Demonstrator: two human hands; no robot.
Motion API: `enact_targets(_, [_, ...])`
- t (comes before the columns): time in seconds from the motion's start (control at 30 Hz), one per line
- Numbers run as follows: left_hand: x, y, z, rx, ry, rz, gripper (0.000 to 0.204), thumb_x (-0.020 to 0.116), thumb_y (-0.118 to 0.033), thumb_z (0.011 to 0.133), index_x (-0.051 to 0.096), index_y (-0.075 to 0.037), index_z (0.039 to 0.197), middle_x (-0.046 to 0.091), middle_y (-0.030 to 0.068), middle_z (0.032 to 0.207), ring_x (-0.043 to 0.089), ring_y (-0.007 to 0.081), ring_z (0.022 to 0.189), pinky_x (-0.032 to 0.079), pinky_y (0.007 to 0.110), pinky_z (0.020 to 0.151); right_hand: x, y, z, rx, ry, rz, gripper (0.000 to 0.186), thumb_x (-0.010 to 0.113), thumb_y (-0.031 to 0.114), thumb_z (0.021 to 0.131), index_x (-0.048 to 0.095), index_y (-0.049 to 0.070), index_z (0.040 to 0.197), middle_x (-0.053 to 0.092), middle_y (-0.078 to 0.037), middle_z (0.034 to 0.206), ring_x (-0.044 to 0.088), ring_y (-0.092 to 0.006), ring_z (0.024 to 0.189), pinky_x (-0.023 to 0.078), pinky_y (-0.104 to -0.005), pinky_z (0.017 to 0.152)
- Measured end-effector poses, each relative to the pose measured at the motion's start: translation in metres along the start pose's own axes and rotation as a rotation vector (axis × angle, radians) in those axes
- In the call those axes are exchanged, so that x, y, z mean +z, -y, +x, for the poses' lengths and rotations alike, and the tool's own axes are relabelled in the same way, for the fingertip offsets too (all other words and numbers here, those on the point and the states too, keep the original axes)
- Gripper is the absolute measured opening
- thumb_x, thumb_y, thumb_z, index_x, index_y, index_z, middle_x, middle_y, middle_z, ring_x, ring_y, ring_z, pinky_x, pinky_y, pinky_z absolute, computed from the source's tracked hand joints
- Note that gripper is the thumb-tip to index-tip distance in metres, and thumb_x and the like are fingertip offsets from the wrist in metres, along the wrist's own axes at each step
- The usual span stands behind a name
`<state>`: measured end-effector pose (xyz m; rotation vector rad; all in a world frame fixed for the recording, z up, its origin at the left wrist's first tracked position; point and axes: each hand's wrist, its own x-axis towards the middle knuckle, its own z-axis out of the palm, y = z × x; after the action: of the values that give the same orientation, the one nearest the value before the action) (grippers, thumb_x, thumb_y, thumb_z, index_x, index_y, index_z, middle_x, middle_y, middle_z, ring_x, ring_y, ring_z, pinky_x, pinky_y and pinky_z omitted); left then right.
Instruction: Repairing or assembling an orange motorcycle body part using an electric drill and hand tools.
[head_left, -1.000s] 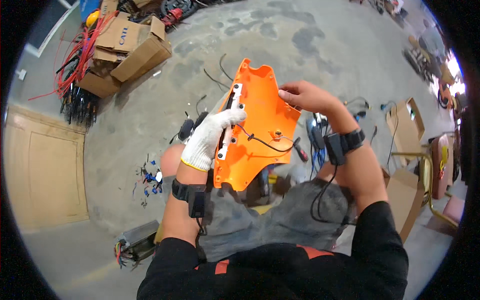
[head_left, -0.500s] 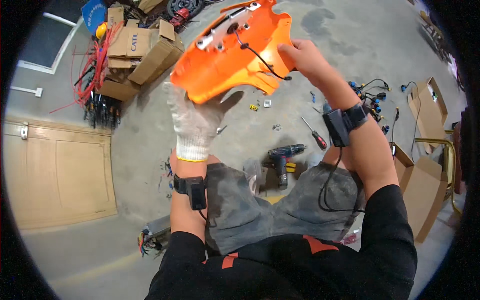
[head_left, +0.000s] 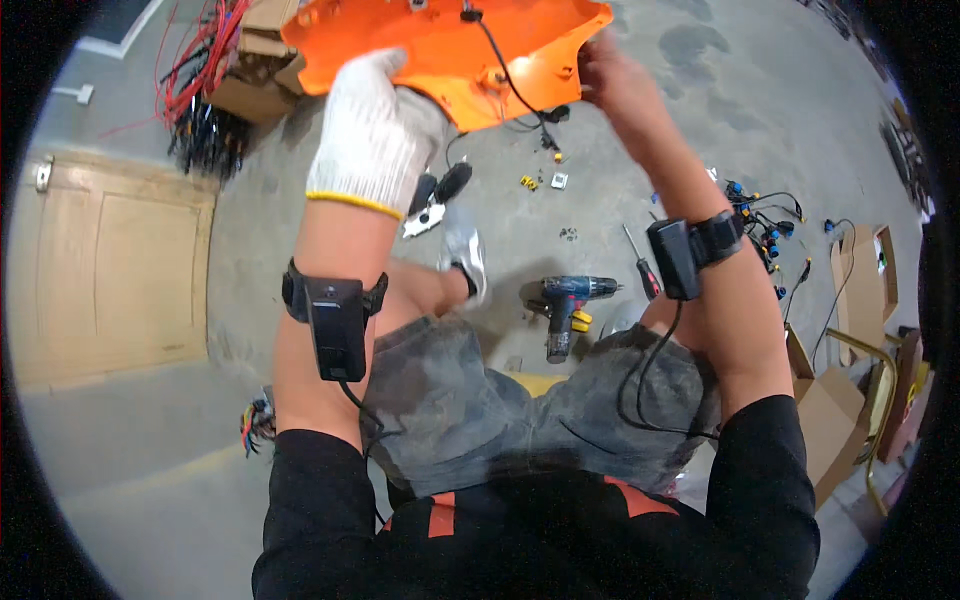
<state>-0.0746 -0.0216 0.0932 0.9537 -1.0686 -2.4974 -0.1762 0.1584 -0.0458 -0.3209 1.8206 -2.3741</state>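
Note:
A curved orange plastic cover (head_left: 430,60) is held up at the top of the view, partly cut off by the edge. From its inner side hangs a thin black cable (head_left: 507,75) with a plug at its end. My left hand (head_left: 368,135), in a white knitted glove with a yellow hem, grips the cover's near left edge, thumb over the rim. At the right end, my bare right hand (head_left: 622,95) is closed on the cover's edge; its fingertips are partly hidden and blurred.
Between my legs lies a cordless drill (head_left: 562,310), with a screwdriver (head_left: 645,265) to its right. Small yellow parts (head_left: 528,183) and a white square piece (head_left: 559,181) lie farther off. Blue-ended cables (head_left: 765,225) and open cardboard boxes (head_left: 835,410) are at right; a wooden door (head_left: 150,260) at left.
The orange cover has turned from steeply slanted to nearly level and moved farther up the view. My left hand has risen with it; my right hand has shifted slightly right.

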Motion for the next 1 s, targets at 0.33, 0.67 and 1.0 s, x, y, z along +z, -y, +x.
enact_targets(0.33, [-0.071, -0.009, 0.104, -0.055, 0.434, -0.486, 0.033, 0.049, -0.022, 0.095, 0.051, -0.003, 0.121, 0.061, 0.0149, 0.121, 0.062, 0.0330, 0.106, 0.050, 0.051, 0.093, -0.079, -0.201, 0.041, 0.610, 0.313, -1.017, 0.034, 0.057, 0.031, 0.093, 0.063, 0.001, 0.109, 0.071, -0.010, 0.089, 0.069, -0.0208, 0.067, 0.053, -0.0333, 0.056])
enact_targets(0.67, [-0.087, -0.026, 0.148, -0.096, 0.385, -0.535, 0.033, 0.048, -0.023, 0.095, 0.051, -0.003, 0.121, 0.061, 0.0149, 0.122, 0.062, 0.0331, 0.107, 0.049, 0.051, 0.093, -0.008, -0.381, 0.003, 0.238, 0.174, -1.307, 0.028, 0.060, 0.019, 0.088, 0.061, 0.007, 0.113, 0.063, -0.020, 0.110, 0.063, -0.0384, 0.100, 0.050, -0.0477, 0.085])
enact_targets(1.0, [-0.092, -0.038, 0.198, -0.053, 0.426, -0.490, 0.033, 0.048, -0.023, 0.095, 0.051, -0.003, 0.121, 0.061, 0.0149, 0.122, 0.061, 0.0331, 0.108, 0.049, 0.051, 0.094, 0.030, -0.397, 0.016, 0.388, 0.163, -1.418, 0.030, 0.061, 0.023, 0.089, 0.053, 0.008, 0.114, 0.057, -0.018, 0.112, 0.062, -0.0395, 0.097, 0.052, -0.0485, 0.080])
